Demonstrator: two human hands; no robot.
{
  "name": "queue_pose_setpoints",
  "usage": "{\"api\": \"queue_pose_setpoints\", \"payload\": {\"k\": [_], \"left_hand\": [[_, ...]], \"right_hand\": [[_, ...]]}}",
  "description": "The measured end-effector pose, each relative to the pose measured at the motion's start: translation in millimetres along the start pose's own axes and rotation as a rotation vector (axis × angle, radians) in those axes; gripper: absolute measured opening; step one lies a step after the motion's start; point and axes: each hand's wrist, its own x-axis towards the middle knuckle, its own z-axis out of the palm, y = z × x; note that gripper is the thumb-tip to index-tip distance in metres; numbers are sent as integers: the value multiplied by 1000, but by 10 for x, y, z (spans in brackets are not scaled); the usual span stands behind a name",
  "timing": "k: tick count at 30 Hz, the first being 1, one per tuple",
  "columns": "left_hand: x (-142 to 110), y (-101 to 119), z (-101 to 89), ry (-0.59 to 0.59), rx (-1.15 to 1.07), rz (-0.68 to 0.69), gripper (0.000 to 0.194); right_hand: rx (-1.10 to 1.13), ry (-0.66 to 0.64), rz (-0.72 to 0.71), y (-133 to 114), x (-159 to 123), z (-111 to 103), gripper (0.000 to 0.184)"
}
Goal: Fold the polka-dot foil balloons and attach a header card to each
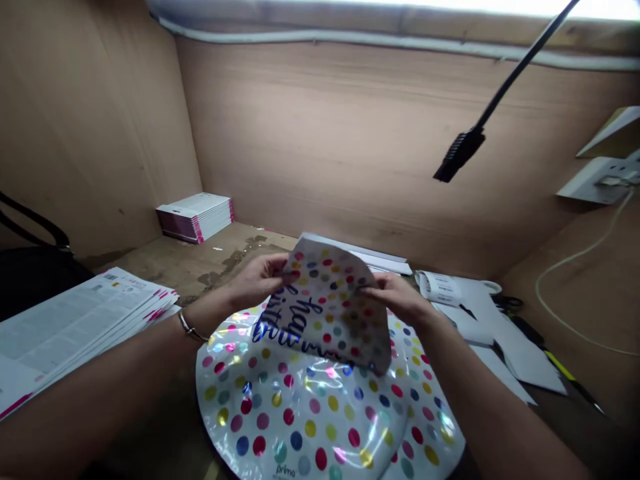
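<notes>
Both hands grip a folded foil balloon (pixel 325 300), white with coloured dots and blue lettering, raised above the table. My left hand (pixel 257 283) pinches its left edge between thumb and fingers. At the opposite edge, my right hand (pixel 397 295) is closed on it in the same way. Beneath lie flat, uninflated dotted foil balloons (pixel 300 413), round and shiny, with "prima" printed near the bottom of the top one. They overlap, and another edge shows at the right. Part of the lettering is hidden by the fold.
Printed card sleeves (pixel 85 327) are stacked at the left, and a smaller stack of white and pink packets (pixel 195 217) stands behind. At the right are label sheets (pixel 443 288), scissors (pixel 509 303) and a yellow-black cutter (pixel 565 373). A black cable (pixel 500 100) hangs overhead.
</notes>
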Motion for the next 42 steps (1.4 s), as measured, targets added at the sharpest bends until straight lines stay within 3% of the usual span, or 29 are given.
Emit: {"api": "queue_pose_setpoints", "payload": {"k": [3,5,6,8,11,13,19,24,27,30,36,42], "left_hand": [[-128,103,24,153,391,336,22],[-302,21,79,194,615,451,17],[-407,-62,115,171,687,458,15],[-631,-270,187,24,779,395,15],[-914,-533,252,-252,837,241,21],[-1025,-610,252,-323,840,153,26],[-1073,-553,251,-232,778,0,25],[-984,-519,397,22,897,-261,18],[-913,-537,476,145,987,-397,17],[-851,-547,508,192,988,-419,12],[-787,-552,501,166,1035,-420,25],[-796,-565,520,0,1264,-393,38]], "right_hand": [[-237,346,-257,-121,-379,119,22],[-523,576,-468,-41,-657,301,17],[-628,598,-518,47,-782,412,18],[-732,434,-506,274,-992,638,24],[-729,115,-358,557,-1205,889,31],[-686,47,-250,618,-1281,959,35],[-508,72,-103,461,-1253,918,26],[-404,165,187,400,-1097,894,38],[-446,214,274,408,-990,914,42],[-579,238,284,429,-904,944,40],[-850,237,290,491,-799,996,34],[-937,180,330,494,-739,1009,31]]}}
